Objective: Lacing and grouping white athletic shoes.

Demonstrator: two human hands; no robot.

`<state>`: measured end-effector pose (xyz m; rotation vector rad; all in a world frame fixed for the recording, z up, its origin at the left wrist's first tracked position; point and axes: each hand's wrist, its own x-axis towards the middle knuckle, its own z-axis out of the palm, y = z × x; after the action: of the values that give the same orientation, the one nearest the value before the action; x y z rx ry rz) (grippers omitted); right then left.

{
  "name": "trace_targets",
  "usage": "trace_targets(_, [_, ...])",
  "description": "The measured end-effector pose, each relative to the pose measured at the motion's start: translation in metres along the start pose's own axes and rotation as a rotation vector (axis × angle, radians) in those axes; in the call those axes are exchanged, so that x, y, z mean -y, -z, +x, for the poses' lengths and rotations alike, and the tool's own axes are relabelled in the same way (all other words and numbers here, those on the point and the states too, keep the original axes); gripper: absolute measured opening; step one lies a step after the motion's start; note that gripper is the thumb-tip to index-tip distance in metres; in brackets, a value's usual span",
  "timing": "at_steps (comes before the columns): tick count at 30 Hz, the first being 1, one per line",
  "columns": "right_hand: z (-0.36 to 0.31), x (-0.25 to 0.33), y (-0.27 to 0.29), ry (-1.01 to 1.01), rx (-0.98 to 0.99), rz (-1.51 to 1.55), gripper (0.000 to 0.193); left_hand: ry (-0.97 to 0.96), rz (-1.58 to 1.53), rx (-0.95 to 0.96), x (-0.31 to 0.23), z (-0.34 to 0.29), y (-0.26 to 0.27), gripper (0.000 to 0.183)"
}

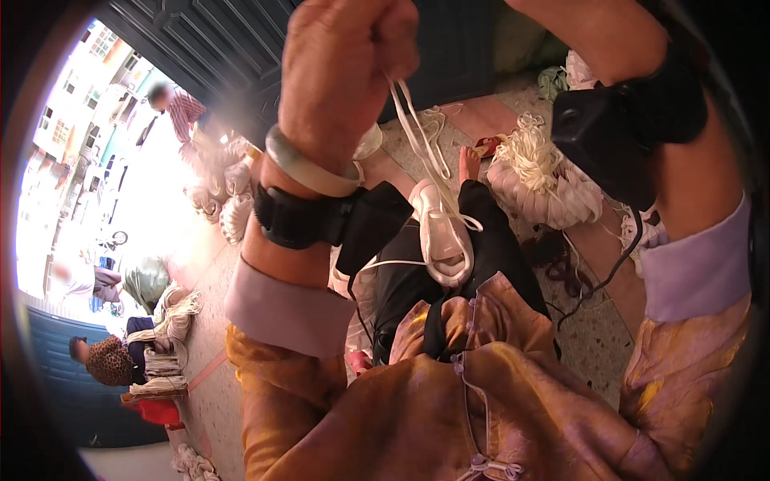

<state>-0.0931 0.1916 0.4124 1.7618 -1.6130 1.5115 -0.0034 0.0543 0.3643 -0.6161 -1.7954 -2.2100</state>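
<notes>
A pale sneaker [443, 240] rests between my thighs, toe pointing away from me. Up near the top edge, my left hand [353, 68] is closed around a white shoelace [417, 132], which hangs down in long strands to the shoe. One loose end of the lace trails out to the left over my dark trousers [405, 293]. My right forearm [613, 40] reaches up past the top edge, so the right hand itself is out of sight.
A big white bundle with loose laces [545, 188] sits on the floor to the right, near my bare foot [469, 163]. More white bundles [237, 180] lie at the left. Other people [112, 361] sit or stand farther left. A dark panelled door [216, 52] is behind.
</notes>
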Motion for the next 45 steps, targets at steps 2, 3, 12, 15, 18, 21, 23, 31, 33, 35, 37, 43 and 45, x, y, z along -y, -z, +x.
trace_targets(2, [0.001,-0.014,0.007,-0.154,-0.139,-0.004,0.019,-0.044,0.226,-0.139,0.037,-0.004,-0.011,0.029])
trace_targets(3, [-0.006,-0.026,0.021,-0.009,-0.153,-0.072,0.018,0.041,0.227,-0.111,0.053,-0.01,-0.017,0.03])
trace_targets(12, [-0.142,-0.122,0.027,-0.668,0.021,0.124,0.014,0.346,0.215,0.291,0.116,-0.09,-0.036,0.018])
trace_targets(15, [-0.224,-0.14,-0.018,-0.909,0.598,-0.066,0.022,0.207,0.031,0.497,0.127,-0.096,-0.061,0.017])
trace_targets(18, [-0.268,-0.147,-0.069,-0.873,0.597,-0.084,0.026,0.187,-0.034,0.588,0.138,-0.101,-0.064,0.018])
trace_targets(21, [-0.279,-0.165,-0.111,-0.74,0.522,-0.279,0.022,0.172,-0.08,0.571,0.143,-0.114,-0.066,0.019])
trace_targets(23, [-0.282,-0.175,-0.138,-0.511,0.45,-0.417,0.015,0.233,-0.042,0.573,0.136,-0.116,-0.062,0.019])
trace_targets(31, [-0.275,-0.193,-0.204,-0.093,0.818,-0.602,0.009,0.138,-0.128,0.426,0.127,-0.112,-0.042,0.02])
trace_targets(33, [-0.275,-0.194,-0.211,-0.036,0.897,-0.654,0.009,0.183,-0.151,0.422,0.131,-0.115,-0.038,0.02])
trace_targets(35, [-0.274,-0.195,-0.214,0.024,0.979,-0.711,0.009,0.222,-0.178,0.421,0.134,-0.117,-0.036,0.02])
trace_targets(37, [-0.271,-0.195,-0.215,0.072,1.03,-0.734,0.01,0.086,-0.19,0.364,0.135,-0.116,-0.035,0.02])
trace_targets(43, [-0.271,-0.197,-0.214,0.155,1.007,-0.726,0.008,0.045,-0.158,0.4,0.13,-0.114,-0.023,0.022])
trace_targets(45, [-0.284,-0.207,-0.208,-0.058,0.856,-0.673,0.007,0.016,-0.177,0.352,0.132,-0.114,-0.028,0.023])
